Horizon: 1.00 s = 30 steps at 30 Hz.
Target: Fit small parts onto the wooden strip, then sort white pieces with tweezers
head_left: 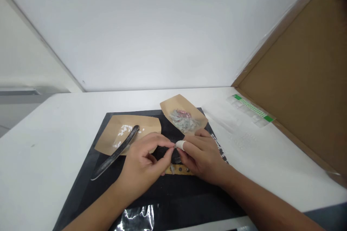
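Note:
My left hand (150, 155) and my right hand (200, 153) meet at the fingertips above the black mat (162, 198). Thumb and forefinger of each are pinched together around a tiny object between them, too small and covered to name. A white covering (180, 145) wraps the tip of a right finger. Beneath the fingers lies a tan strip (180, 169) with dark round spots, partly hidden by both hands. Left of my left hand, a dark curved file-like stick (116, 154) rests partly on a brown paper tray (108, 130) with small white pieces (125, 130).
Behind my right hand, another brown paper tray (169, 103) holds clear and pinkish bits (184, 120). A clear sheet with a green label (253, 107) lies near the cardboard panel (303, 79) at right. Shiny clear plastic (138, 218) is at the mat's front.

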Available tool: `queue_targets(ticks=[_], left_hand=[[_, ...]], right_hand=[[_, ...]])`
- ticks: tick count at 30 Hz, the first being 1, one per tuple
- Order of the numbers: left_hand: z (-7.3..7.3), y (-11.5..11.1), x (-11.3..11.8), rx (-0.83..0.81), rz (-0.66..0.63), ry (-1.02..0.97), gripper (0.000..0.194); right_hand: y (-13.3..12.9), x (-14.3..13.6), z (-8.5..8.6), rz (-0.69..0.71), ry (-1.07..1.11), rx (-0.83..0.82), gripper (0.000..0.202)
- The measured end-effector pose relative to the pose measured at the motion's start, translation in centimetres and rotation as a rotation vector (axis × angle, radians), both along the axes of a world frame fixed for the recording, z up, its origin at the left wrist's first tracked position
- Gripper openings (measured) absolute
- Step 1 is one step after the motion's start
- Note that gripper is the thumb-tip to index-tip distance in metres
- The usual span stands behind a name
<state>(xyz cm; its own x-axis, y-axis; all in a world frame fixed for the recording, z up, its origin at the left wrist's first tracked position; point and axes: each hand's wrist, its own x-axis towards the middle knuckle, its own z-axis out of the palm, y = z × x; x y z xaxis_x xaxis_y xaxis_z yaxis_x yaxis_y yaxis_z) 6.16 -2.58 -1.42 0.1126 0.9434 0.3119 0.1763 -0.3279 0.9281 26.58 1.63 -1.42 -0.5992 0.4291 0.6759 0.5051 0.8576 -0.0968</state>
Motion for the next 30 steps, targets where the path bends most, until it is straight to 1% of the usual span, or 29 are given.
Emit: queue_targets(ticks=[3,9,12,16,23,30], left_hand=[[0.0,0.0,0.0,0.034,0.008,0.041,0.014],[0.3,0.1,0.1,0.118,0.047,0.131,0.014],[0.4,0.1,0.2,0.176,0.059,0.184,0.012],[0.5,0.0,0.3,0.249,0.096,0.243,0.010],[0.5,-0.3,0.9,0.276,0.194,0.284,0.007],[0.6,-0.5,1.2,0.279,0.253,0.270,0.007]], right_hand=[[-0.1,0.0,0.0,0.006,0.007,-0.046,0.022],[-0.5,-0.2,-0.1,0.022,0.035,-0.198,0.022],[-0.7,-0.3,-0.2,0.013,0.065,-0.248,0.026],[-1.1,-0.6,-0.3,0.004,0.088,-0.298,0.024],[-1.5,-1.1,-0.5,-0.022,0.113,-0.337,0.027],[-1.7,-1.3,-0.4,-0.029,0.109,-0.389,0.026]])
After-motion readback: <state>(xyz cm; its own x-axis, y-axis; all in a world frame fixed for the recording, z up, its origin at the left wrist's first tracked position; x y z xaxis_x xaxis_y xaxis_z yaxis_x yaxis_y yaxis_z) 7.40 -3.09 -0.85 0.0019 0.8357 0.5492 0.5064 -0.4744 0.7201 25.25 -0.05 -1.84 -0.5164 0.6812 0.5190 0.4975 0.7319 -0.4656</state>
